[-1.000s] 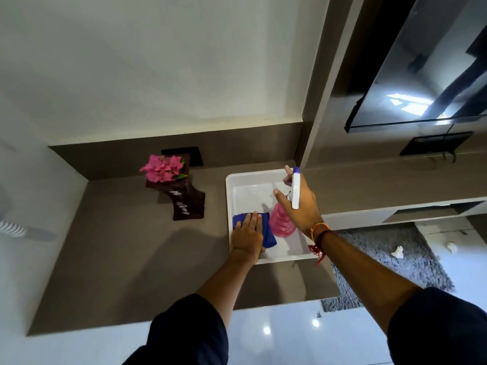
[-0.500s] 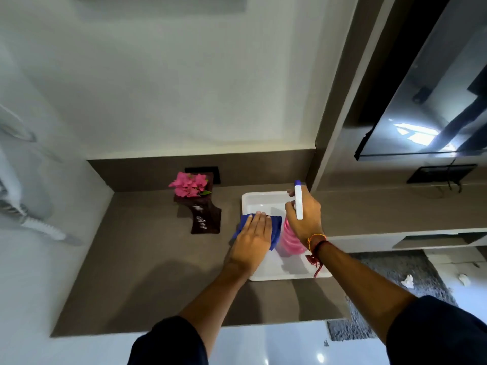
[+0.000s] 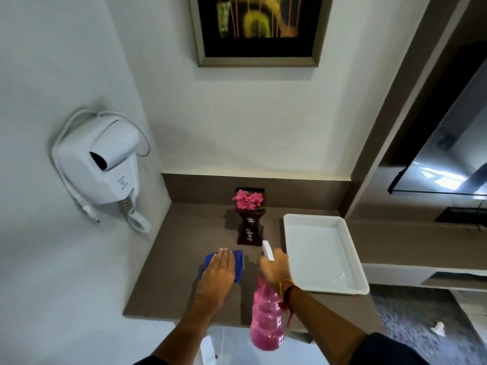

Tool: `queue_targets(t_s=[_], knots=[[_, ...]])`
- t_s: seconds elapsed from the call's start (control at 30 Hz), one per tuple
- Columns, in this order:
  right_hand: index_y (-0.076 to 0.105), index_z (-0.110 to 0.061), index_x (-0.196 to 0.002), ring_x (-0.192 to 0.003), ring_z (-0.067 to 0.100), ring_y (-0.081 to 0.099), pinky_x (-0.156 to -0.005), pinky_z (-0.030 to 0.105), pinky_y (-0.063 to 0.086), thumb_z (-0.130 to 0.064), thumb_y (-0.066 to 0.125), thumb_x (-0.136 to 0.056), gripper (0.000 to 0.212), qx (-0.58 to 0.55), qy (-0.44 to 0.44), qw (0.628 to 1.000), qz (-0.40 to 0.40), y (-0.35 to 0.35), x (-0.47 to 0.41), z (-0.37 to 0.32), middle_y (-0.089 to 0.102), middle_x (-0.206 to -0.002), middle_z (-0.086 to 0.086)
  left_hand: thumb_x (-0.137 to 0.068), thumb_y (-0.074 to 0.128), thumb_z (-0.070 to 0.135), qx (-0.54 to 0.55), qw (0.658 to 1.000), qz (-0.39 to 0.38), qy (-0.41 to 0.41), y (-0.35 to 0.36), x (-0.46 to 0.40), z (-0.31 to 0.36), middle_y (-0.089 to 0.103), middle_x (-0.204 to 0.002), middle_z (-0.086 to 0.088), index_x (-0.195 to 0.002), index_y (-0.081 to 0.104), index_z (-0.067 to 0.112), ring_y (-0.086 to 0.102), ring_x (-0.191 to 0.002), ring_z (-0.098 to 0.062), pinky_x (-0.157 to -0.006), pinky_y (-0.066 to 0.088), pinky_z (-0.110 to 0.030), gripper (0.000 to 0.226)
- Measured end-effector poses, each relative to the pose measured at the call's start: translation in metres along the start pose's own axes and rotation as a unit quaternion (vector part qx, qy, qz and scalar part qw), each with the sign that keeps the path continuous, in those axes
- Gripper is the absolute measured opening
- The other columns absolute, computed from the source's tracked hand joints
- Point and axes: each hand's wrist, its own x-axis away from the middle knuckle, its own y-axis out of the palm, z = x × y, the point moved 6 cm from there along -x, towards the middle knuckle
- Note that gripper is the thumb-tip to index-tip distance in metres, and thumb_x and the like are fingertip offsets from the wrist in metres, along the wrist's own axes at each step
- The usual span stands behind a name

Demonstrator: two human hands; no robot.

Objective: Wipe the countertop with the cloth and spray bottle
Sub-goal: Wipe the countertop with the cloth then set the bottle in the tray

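Spray bottle (image 3: 266, 317) gripped in right hand (image 3: 275, 268), nozzle away; left hand (image 3: 220, 270) flat on cloth (image 3: 238, 262)

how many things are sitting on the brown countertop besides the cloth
2: a dark vase with pink flowers at the back near the wall, and an empty white tray to its right. The spray bottle is held in the air, not resting there.

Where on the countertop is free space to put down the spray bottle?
The countertop is bare left of the blue cloth, towards the side wall, and behind it, left of the flower vase. The white tray is empty too. It is crowded between vase, right hand and tray.
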Motion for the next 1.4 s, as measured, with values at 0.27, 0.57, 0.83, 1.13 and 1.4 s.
queue_targets(t_s=[0.27,0.57,0.83,1.13,1.4], knots=[[0.067,0.001,-0.089,-0.077,0.032,0.07,-0.07,0.043,0.062,-0.015,0.058,-0.082,0.02,0.043,0.027,0.999,-0.001,0.036,0.013,0.0,0.069,-0.087,0.019,-0.086,0.07,0.013,0.009,0.999,-0.049,-0.015,0.029,0.047,-0.027,0.019,-0.157,-0.019,-0.149,0.011,0.003,0.017,-0.144,-0.035,-0.117,0.01,-0.044,0.087],[0.065,-0.001,-0.093,-0.073,0.032,0.069,-0.068,0.047,0.062,-0.012,0.057,-0.086,0.016,0.078,-0.058,0.991,0.096,-0.043,-0.001,-0.025,0.071,-0.085,0.018,-0.086,0.069,0.01,0.038,0.998,0.022,0.045,-0.008,0.018,0.004,0.031,-0.153,-0.019,-0.147,0.022,0.003,0.027,-0.141,-0.032,-0.116,0.019,-0.041,0.078],[0.063,-0.008,-0.103,-0.075,0.024,0.067,-0.071,0.033,0.06,-0.027,0.059,-0.094,0.021,0.036,-0.125,0.976,0.178,-0.153,-0.028,-0.014,0.068,-0.084,0.008,-0.088,0.066,0.007,0.039,0.992,0.08,0.091,-0.031,-0.014,0.061,0.03,-0.153,-0.02,-0.147,0.022,0.001,0.029,-0.141,-0.031,-0.116,0.02,-0.039,0.074],[0.059,-0.007,-0.123,-0.099,0.028,0.068,-0.093,0.045,0.057,-0.038,0.059,-0.093,0.044,0.008,-0.074,0.985,0.156,-0.185,-0.075,0.045,0.07,-0.11,0.014,-0.089,0.067,0.011,0.001,0.995,0.057,0.081,-0.025,-0.036,0.1,0.024,-0.156,-0.021,-0.148,0.015,0.001,0.022,-0.143,-0.033,-0.117,0.016,-0.042,0.079],[0.049,-0.007,-0.136,-0.112,0.034,0.065,-0.099,0.047,0.053,-0.035,0.062,-0.091,0.054,-0.051,-0.052,0.99,0.122,-0.185,-0.083,0.071,0.065,-0.123,0.017,-0.092,0.062,0.01,-0.004,0.998,0.032,0.062,-0.02,-0.036,0.105,0.023,-0.156,-0.021,-0.148,0.016,0.0,0.022,-0.143,-0.032,-0.118,0.018,-0.04,0.073]])
